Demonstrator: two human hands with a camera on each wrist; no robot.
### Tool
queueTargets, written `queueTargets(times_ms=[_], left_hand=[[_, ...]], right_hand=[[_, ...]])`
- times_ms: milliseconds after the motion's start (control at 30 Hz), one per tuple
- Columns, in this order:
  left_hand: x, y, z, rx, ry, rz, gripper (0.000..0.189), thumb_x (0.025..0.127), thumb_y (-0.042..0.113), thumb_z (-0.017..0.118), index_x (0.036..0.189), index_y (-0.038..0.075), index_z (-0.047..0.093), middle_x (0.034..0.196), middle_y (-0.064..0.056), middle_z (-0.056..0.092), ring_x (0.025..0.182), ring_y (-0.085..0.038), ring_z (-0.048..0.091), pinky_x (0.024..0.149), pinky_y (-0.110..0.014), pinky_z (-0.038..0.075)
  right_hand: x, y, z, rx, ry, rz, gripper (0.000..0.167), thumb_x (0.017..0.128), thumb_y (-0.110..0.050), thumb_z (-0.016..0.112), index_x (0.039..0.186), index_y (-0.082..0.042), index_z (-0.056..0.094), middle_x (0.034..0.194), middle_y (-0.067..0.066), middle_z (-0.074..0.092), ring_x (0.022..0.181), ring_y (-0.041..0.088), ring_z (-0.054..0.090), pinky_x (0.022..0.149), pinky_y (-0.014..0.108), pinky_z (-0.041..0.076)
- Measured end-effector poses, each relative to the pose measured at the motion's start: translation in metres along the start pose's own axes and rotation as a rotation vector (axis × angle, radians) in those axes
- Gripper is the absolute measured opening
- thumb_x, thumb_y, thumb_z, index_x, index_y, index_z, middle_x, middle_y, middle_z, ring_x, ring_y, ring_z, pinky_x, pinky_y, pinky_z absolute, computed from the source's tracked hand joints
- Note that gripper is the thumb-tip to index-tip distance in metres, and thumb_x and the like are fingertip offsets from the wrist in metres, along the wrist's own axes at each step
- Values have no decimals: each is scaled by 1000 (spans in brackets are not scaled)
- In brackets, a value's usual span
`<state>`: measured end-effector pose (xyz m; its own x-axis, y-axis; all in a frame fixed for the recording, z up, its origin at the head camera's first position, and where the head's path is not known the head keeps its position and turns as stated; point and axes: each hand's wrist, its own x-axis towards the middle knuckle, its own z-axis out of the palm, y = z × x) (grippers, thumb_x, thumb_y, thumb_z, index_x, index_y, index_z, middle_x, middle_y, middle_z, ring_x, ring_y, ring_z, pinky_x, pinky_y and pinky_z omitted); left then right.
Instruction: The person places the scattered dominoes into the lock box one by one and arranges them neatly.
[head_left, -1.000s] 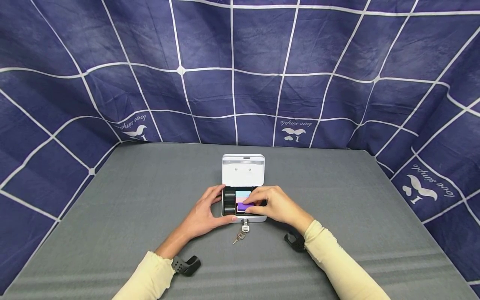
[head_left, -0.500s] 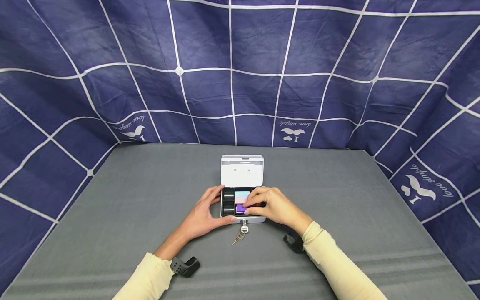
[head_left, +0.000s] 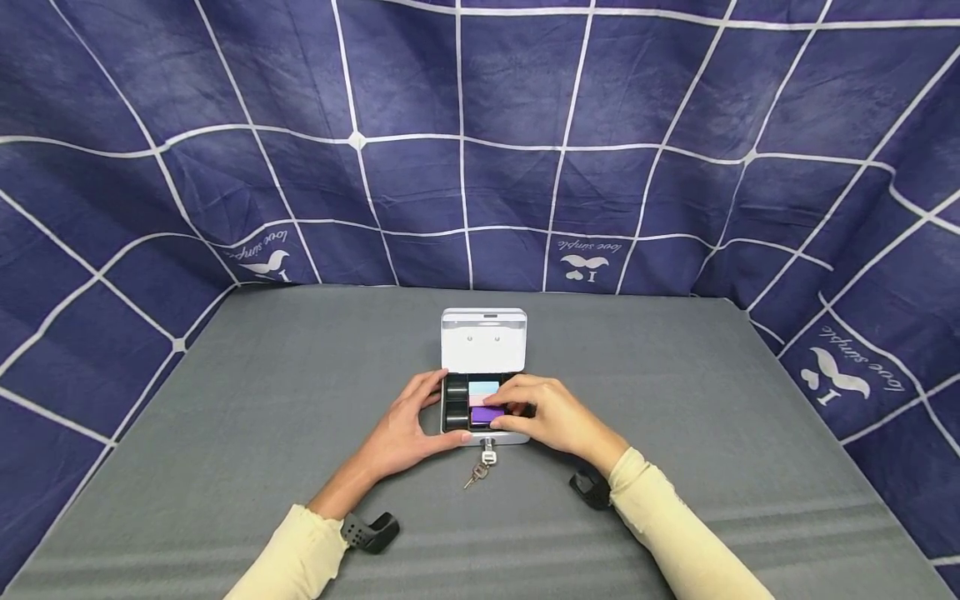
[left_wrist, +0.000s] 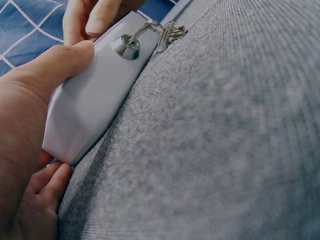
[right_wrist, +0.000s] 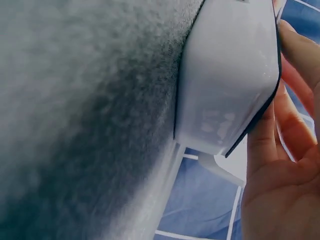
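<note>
A small white cash box [head_left: 485, 438] stands with its lid [head_left: 483, 342] raised and a black compartment tray [head_left: 456, 417] inside. My left hand [head_left: 403, 432] grips its left end, thumb on the front rim and fingers round the side and back corner. Inside the tray lie a light blue and pink rectangular piece [head_left: 483, 388] and a small purple rectangular piece [head_left: 487, 415]. My right hand [head_left: 551, 412] reaches over the tray's right part, index finger and thumb spread either side of the purple piece; it hides the right compartments. Whether the fingertips touch the piece is unclear.
Keys [head_left: 478, 473] on a ring hang from the front lock [left_wrist: 126, 46], one of them in the lock. The box is on a grey cloth-covered table [head_left: 315, 333]. Behind hangs a blue curtain [head_left: 420, 192] with white grid lines.
The purple piece, earlier between my right thumb and fingers, now lies flat in the tray. The right fingers have spread slightly apart; the left hand keeps its grip.
</note>
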<state>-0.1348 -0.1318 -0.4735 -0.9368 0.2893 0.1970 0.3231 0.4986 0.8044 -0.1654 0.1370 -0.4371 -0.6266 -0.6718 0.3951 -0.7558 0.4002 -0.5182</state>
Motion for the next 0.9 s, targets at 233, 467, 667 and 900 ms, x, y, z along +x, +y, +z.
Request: queueTargets(times_ms=[233,467,667,900], left_hand=[[2,-1,1,-8,10,16,99,78,46,90,157,11,41,152,-6,46,132,-29,60,116,-40,49],[3,-2,3,-22,15,14,99,77,44,91,156,9,42,151,-6,47,132,-28,60,116,-38,48],[2,-2,3,-21,22,11,99,77,44,92,155,10,43,151,-5,47,132,-28,60,116,-38,48],[0,-2,3,-15,26,16,98,77,46,91,155,11,43,152,-4,47,131,-28,61,116,-40,49]], right_hand=[[-10,-1,-18,-2,146,27,26,94,-17,78,120,-14,78,109,-1,74,92,10,67,75,34,61],[-20,3,-36,-49,187,65,27,97,-16,75,124,-14,76,112,-6,73,90,5,65,74,29,60],[-27,6,-43,-64,218,72,31,96,-12,75,126,-16,75,110,-3,74,85,5,63,74,26,60],[-31,10,-51,-107,246,95,34,96,-13,74,130,-19,72,109,-4,74,87,4,64,75,30,62]])
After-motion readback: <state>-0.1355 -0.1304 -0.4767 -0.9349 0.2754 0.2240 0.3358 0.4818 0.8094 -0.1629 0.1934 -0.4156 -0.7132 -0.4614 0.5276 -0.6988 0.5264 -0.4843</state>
